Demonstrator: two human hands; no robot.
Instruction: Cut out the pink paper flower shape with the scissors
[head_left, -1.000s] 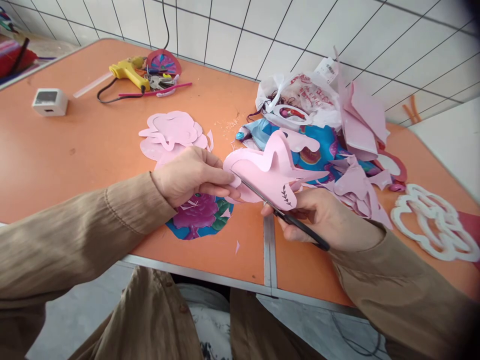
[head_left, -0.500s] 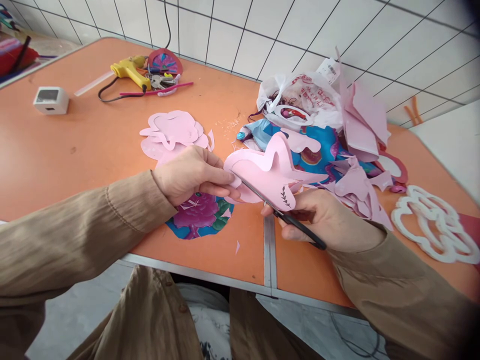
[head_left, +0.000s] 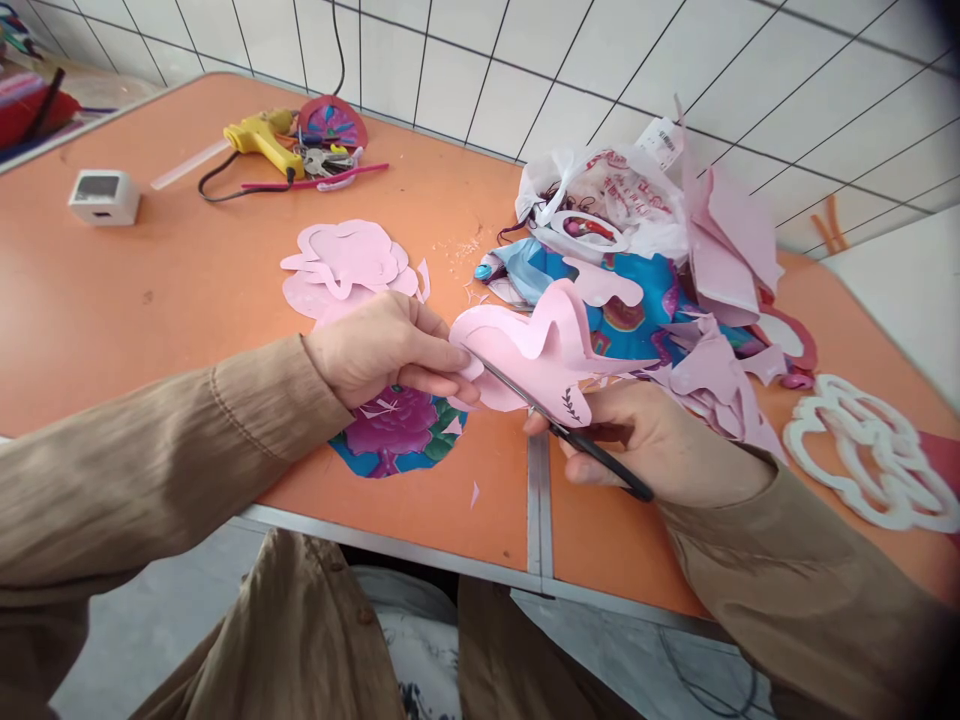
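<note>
My left hand (head_left: 401, 350) pinches the left edge of a pink sheet (head_left: 517, 340), paper or thin foam, between thumb and fingers. Scissors (head_left: 596, 457) with black handles are gripped in my right hand (head_left: 660, 440). Their blades lie along the sheet, pointing up and left toward my left fingertips. A curled pink strip rises above the cut, and a small dark leaf sprig shows near its lower right. Below my left hand lies a round blue floral piece (head_left: 397, 440) with a purple flower, partly covered by the hand. Cut pink shapes (head_left: 349, 255) are piled just beyond it.
A yellow glue gun (head_left: 264, 138) and keys (head_left: 324, 162) lie at the back left, near a small white box (head_left: 103, 198). Behind my right hand are a plastic bag (head_left: 607, 195), blue patterned cloth (head_left: 637, 300) and pink scraps (head_left: 712, 375). White cloud-shaped outlines (head_left: 870, 450) lie right.
The raised part of the pink sheet has dipped slightly. Both hands and the scissors stay almost in the same place.
</note>
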